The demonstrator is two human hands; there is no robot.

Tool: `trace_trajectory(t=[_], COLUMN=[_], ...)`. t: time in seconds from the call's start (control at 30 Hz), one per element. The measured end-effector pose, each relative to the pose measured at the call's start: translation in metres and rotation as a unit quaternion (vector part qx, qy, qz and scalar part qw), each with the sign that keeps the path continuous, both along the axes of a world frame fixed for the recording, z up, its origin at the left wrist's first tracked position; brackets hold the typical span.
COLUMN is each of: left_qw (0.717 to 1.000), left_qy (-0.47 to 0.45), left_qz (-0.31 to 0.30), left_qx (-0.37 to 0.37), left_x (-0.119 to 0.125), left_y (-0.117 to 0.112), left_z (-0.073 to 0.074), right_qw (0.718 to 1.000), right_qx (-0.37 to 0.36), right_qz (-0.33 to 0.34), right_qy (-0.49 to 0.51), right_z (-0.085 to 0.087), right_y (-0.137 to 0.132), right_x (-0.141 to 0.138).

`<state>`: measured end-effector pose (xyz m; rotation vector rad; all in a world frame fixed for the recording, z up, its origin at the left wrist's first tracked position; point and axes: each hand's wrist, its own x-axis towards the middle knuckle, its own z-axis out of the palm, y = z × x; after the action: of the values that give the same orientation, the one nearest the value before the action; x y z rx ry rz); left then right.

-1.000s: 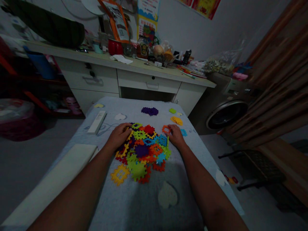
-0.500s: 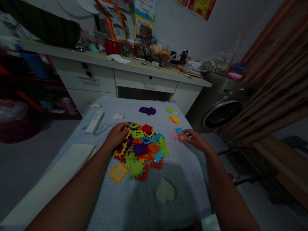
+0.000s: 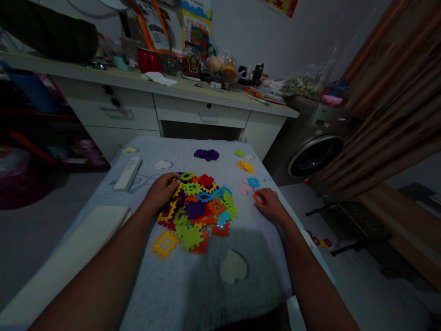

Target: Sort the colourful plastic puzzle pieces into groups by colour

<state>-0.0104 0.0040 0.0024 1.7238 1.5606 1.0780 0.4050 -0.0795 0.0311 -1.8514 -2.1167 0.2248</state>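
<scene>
Shifted since a second ago: right hand [image 3: 270, 204], off the pile's right rim and out to the right edge of the table [image 3: 193, 294]. Left hand unchanged.

Left to right:

- Near left corner: pale flat board [image 3: 69, 257], overhanging the table edge.
- Far left area: long white box [image 3: 128, 173], lying flat, well apart from the pile.
- Left hand [image 3: 161, 191]: spread open, palm down, resting on the left rim of the pile, nothing gripped.
- Centre: pile of coloured interlocking pieces [image 3: 198, 209], overlapping; one yellow frame piece [image 3: 164, 243] loose at its near left side.
- Far edge: purple pieces [image 3: 206, 154], green piece [image 3: 239, 152] and yellow piece [image 3: 245, 166], each apart from the pile.
- Right of the pile: blue piece [image 3: 254, 182], just beside a pink heart patch.
- Right hand: fingers bent, tips on a small orange piece [image 3: 257, 197] near the right edge; pinched or merely touched, cannot tell.

Surface: grey towelling cover with pale heart patches. Room: dim; cluttered cream desk [image 3: 213, 99] with drawers beyond the far edge, washing machine [image 3: 312, 151] to its right, brown curtain [image 3: 396, 115] at far right.
</scene>
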Motion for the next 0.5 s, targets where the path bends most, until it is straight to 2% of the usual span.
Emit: trace_trajectory(t=[0.23, 0.37, 0.43, 0.5], left_qw=[1.0, 1.0, 1.0, 1.0], left_qy=[-0.006, -0.017, -0.013, -0.008], left_qz=[-0.004, -0.01, -0.009, -0.004], left_qx=[-0.015, -0.01, -0.009, -0.01], left_x=[0.001, 0.002, 0.002, 0.002], left_y=[-0.003, -0.003, -0.003, -0.003], left_z=[0.004, 0.004, 0.004, 0.004], right_qw=[1.0, 0.998, 0.998, 0.997], right_qx=[-0.001, -0.019, -0.022, -0.03], right_qz=[-0.025, -0.039, -0.009, 0.061], right_qy=[-0.014, -0.054, -0.049, -0.019], right_z=[-0.003, 0.01, 0.023, 0.037], right_y=[-0.002, -0.001, 0.003, 0.01], right_x=[0.003, -0.004, -0.013, -0.027])
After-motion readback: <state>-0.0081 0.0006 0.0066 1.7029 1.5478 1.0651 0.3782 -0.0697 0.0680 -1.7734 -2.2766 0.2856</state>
